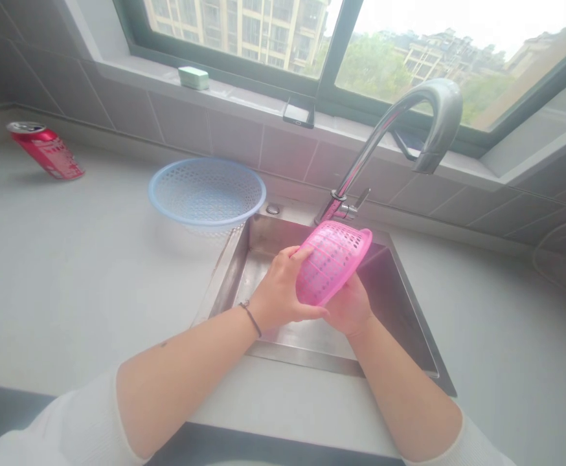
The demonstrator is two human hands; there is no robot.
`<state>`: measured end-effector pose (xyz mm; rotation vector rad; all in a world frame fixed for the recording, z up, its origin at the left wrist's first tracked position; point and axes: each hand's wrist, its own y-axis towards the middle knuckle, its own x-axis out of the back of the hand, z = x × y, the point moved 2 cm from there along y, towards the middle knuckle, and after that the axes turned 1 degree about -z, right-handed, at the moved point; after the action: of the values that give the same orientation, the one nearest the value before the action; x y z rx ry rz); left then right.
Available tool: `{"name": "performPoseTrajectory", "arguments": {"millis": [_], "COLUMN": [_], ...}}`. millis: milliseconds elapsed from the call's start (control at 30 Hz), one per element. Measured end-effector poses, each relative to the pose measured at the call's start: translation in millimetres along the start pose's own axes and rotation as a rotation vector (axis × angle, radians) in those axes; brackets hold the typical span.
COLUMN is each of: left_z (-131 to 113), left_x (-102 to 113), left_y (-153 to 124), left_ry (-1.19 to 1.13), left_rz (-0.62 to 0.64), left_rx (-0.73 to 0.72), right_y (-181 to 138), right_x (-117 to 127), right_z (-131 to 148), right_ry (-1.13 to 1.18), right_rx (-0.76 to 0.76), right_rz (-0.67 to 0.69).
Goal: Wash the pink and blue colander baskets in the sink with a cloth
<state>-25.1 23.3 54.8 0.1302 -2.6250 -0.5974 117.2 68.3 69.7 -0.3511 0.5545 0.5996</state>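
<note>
While tilted over the sink (409, 310), long axis toward one o'clock, the pink basket (332, 261) is grasped by left hand (278, 291) and right hand (348, 307), forearms converging.

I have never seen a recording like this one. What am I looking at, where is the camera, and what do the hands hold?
There is no machine here: these are a person's two bare hands. The single picture comes from a camera worn on the head, looking forward and down. The left hand grips a pink basket with holes, tilted above a steel sink. The right hand is under it, fingers hidden. A curved tap stands behind the sink. On the grey counter, a blue basket sits by the sink's far left corner, and a red drink can is further left. A small green block rests on the window sill.
</note>
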Motion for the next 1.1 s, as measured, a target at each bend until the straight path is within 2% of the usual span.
{"name": "performPoseTrajectory", "arguments": {"millis": [100, 167, 333, 433, 567, 767, 867, 1000, 1100], "left_z": [2, 2, 4, 8, 7, 3, 1, -2, -2], "left_x": [3, 5, 6, 2, -2, 5, 6, 3, 1], "left_y": [-1, 1, 3, 1, -2, 1, 2, 2, 1], "left_ry": [0.008, 0.024, -0.045, -0.081, -0.028, 0.034, 0.057, 0.038, 0.032], "left_rz": [-0.069, -0.075, -0.067, -0.018, 0.018, -0.071, -0.063, -0.022, -0.037], "left_rx": [0.058, 0.078, -0.034, -0.066, -0.120, -0.052, -0.031, -0.099, -0.090], "right_y": [-1, -1, 0, -1, -1, 1, 1, 1, 1], "right_x": [-7, -9, 0, 7, 7, -7, -5, 2, -2], "right_z": [-5, -9, -3, 5, 8, -8, -7, 2, -1], "right_ry": [-0.186, -0.201, 0.023, 0.082, 0.080, -0.083, -0.031, 0.102, 0.059], "right_rx": [-0.125, -0.149, 0.030, 0.077, 0.088, 0.038, 0.032, 0.092, 0.101], "right_rz": [0.048, 0.070, 0.101, 0.084, 0.069, 0.113, 0.083, 0.038, 0.036]}}
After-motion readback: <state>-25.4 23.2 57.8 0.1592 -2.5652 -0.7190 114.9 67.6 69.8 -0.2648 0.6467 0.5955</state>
